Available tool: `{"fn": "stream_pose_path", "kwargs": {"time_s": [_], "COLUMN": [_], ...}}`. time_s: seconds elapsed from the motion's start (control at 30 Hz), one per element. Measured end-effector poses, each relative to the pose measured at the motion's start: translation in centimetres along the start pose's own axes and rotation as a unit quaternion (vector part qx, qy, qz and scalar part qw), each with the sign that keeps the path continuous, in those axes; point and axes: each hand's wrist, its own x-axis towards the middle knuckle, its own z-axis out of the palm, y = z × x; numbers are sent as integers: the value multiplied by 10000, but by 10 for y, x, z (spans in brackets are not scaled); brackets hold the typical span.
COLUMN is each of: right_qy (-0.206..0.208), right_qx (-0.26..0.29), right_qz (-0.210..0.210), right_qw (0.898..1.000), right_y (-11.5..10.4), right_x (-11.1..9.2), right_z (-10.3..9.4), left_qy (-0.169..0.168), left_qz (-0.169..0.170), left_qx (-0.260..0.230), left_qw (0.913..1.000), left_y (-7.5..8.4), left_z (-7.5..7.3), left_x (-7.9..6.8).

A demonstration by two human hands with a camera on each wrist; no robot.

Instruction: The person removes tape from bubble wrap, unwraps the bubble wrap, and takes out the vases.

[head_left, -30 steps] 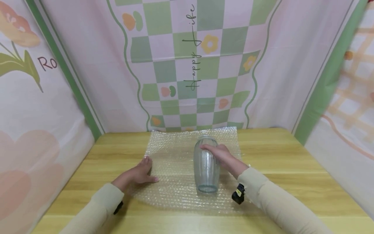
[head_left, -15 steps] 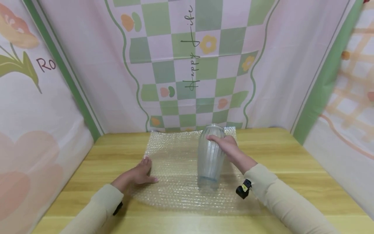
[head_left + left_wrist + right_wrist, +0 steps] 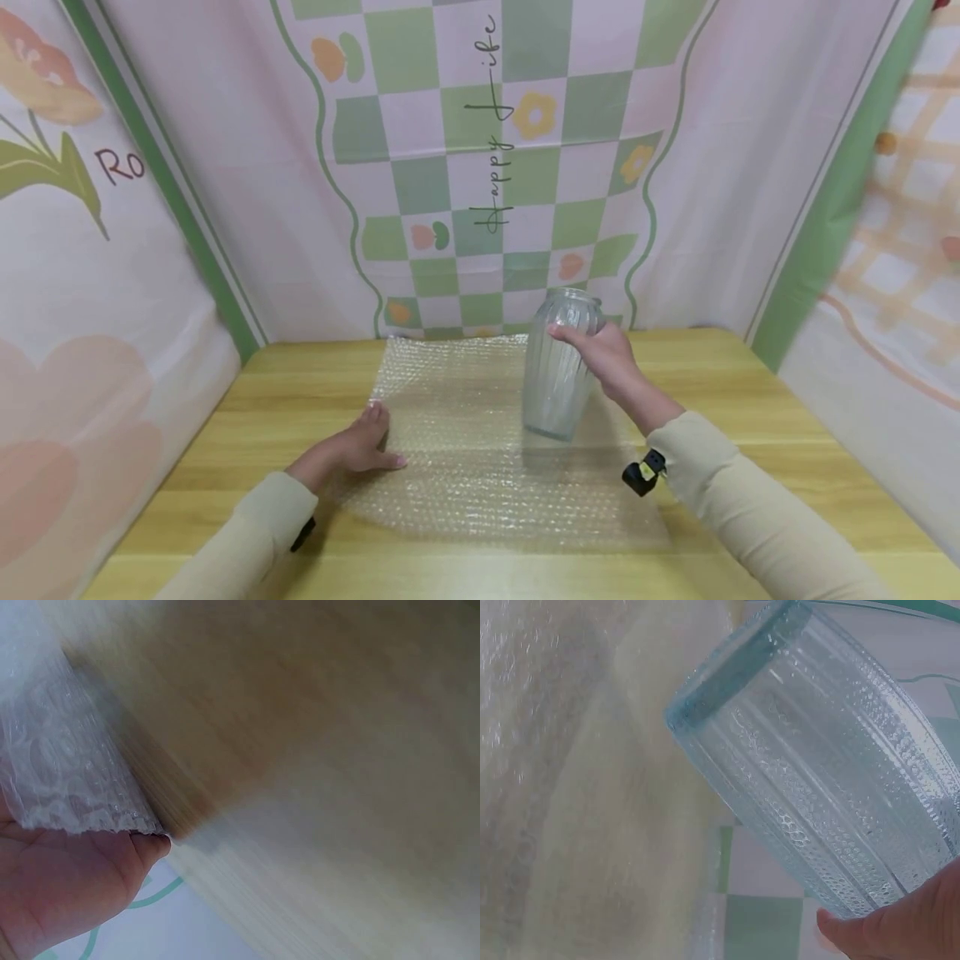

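Note:
A clear, ribbed glass vase [image 3: 555,387] is raised over the right part of the bubble wrap [image 3: 457,442], its mouth up and leaning slightly right, a shadow showing below its base. My right hand [image 3: 611,358] grips it round the upper body, thumb across the near side; the other fingers are hidden behind the glass. In the right wrist view the vase's thick bluish base [image 3: 735,667] points away from the thumb [image 3: 900,922]. My left hand [image 3: 363,442] rests at the left edge of the wrap, thumb spread apart; the left wrist view has the wrap's edge [image 3: 75,772] covering its fingers.
The bubble wrap lies spread on a wood-grain table [image 3: 292,400]. A printed cloth with green and white checks [image 3: 480,167] hangs along the table's back edge. More cloth panels stand at the left [image 3: 97,333] and right [image 3: 877,358]. Each wrist carries a small black camera [image 3: 643,472].
My right hand has lifted the vase off the bubble wrap, moving it right and toward the back and tipping its base up from view. My left hand has stayed put.

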Motion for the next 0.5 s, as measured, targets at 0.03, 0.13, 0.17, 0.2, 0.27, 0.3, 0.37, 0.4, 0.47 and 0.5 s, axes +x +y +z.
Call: {"fn": "stream_pose_path", "kwargs": {"time_s": [0.03, 0.13, 0.17, 0.2, 0.27, 0.3, 0.37, 0.4, 0.47, 0.5], "right_qy": [75, 265, 325, 370, 450, 476, 526, 557, 628, 668], "right_qx": [-1, 24, 67, 93, 122, 112, 89, 57, -1, -26], "right_qz": [-91, -344, -421, -483, -593, -643, -726, -761, -814, -841], "right_qw": [9999, 9991, 9986, 9981, 9971, 9967, 9959, 9955, 9947, 9942], "right_y": [-1, -4, -5, -5, -6, -7, -7, -8, -8, -8], "right_x": [0, 0, 0, 0, 0, 0, 0, 0, -1, 0], "right_z": [-1, -4, -5, -6, -8, -9, -12, -13, -15, -16], "left_qy": [5, 23, 25, 21, 14, 9, -16, -25, -30, -29], "left_qz": [2, 24, 29, 26, 28, 29, 8, -9, -13, -15], "left_qx": [7, 20, 29, 33, 65, 78, 110, 117, 105, 101], "left_qw": [10000, 10000, 10000, 10000, 10000, 10000, 9999, 9999, 9999, 9999], "left_y": [0, 0, -1, -1, -2, -2, -2, -2, -2, -2], "left_z": [0, 0, 0, 0, 1, 1, 1, 1, 1, 1], "left_x": [0, 1, 2, 2, 3, 3, 3, 3, 3, 3]}}
